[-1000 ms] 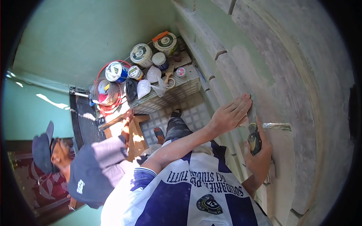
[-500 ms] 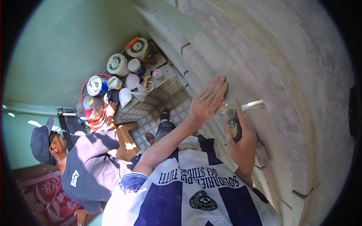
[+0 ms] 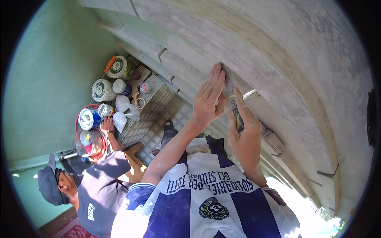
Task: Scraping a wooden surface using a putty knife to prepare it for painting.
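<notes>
The left hand [image 3: 207, 101] lies flat, fingers spread and holding nothing, against the grey plastered wall [image 3: 278, 59], seemingly as a brace, while just beside it the right hand [image 3: 245, 137] clasps a putty knife [image 3: 235, 107], blade to the wall.

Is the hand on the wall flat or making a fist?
Flat. The left hand lies spread on the grey wall, fingers straight and together.

Bright daylight, glare lower right, sharp centre, fisheye bending, dark vignette rim.
</notes>
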{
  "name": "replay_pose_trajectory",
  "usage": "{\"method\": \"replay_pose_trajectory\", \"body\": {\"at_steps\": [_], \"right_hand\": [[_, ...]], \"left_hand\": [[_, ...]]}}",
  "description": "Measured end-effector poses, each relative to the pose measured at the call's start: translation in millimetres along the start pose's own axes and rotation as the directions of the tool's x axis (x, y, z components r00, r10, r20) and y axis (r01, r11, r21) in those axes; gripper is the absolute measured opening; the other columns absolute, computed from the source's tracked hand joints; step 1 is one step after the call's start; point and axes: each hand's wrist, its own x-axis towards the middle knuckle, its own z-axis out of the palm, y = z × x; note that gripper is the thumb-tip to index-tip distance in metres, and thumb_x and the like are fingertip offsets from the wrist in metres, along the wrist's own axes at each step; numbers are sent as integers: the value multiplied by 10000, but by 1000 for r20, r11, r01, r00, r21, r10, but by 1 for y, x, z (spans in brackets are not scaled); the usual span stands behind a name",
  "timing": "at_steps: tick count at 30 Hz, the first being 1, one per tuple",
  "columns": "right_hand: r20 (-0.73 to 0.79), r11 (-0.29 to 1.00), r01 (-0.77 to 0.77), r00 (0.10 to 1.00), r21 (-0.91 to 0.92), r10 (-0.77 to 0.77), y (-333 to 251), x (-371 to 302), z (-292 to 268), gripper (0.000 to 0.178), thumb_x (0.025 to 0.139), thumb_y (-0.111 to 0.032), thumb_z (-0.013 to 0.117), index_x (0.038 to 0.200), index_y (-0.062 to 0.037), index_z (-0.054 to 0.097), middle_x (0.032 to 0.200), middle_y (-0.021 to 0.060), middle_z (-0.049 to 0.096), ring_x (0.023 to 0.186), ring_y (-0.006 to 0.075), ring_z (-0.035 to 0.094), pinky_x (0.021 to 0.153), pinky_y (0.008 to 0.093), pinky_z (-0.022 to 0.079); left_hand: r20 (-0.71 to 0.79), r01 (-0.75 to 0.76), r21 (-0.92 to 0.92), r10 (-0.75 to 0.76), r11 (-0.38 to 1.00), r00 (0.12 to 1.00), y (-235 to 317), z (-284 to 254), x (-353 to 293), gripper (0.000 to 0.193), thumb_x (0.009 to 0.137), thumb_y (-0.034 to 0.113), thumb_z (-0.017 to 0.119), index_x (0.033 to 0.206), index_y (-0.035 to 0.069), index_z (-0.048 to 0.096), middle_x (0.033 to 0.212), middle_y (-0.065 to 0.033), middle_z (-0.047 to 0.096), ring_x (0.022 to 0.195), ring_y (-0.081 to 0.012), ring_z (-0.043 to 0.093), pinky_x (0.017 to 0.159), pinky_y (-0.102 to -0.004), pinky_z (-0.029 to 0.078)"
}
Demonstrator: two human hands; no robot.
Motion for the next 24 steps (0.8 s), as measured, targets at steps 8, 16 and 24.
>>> {"method": "replay_pose_trajectory", "body": {"at_steps": [8,16,24], "right_hand": [[10,999,-41,999,-31,41,-11,15,9,574,883,-35,617,1440,-120,503,879,207,644,706,351,645,632,415,497],[-21,978,-193,981,-79,192,-19,7,6,556,874,-10,626,1414,-107,537,832,208,643,664,298,592,683,359,486],[-107,987,-130,987,-92,120,-5,2,23,550,863,-16,644,1394,-136,566,813,194,651,592,329,577,588,402,469]], "left_hand": [[-2,116,-90,-116,989,993,-6,-3,3,764,671,-107,509,1430,-78,423,1496,-303,383,1381,-419,411,1088,-440,408],[77,36,-156,-24,987,997,-11,5,2,788,680,-77,524,1452,-94,371,1484,-343,369,1385,-485,368,1121,-495,363],[76,70,-210,-56,975,996,-9,9,-5,786,710,-51,523,1465,-122,317,1511,-349,313,1417,-495,300,1144,-516,327]]}}
